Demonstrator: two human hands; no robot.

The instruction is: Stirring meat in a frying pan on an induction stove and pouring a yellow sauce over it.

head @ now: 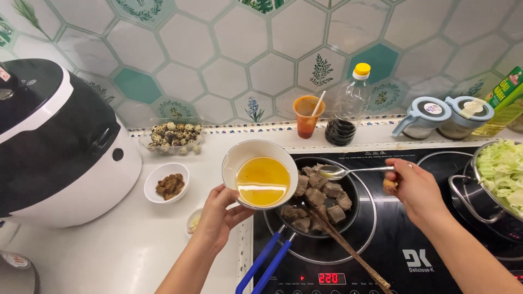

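Pinching the spoon (348, 171) by its handle end, the right hand (411, 188) is holding its filled bowl level over the meat (318, 196) in the dark pan (357, 191). Just left of it, the left hand (218, 215) is cupping the tilted bowl of yellow liquid (261, 177); keeping both steady should avoid drips.

Glossy ceramic bowl (256, 158), shiny metal spoon (340, 171), dark matt pan (357, 201), black glass cooktop (436, 239), wooden chopsticks (348, 247), smooth white surface (125, 250).
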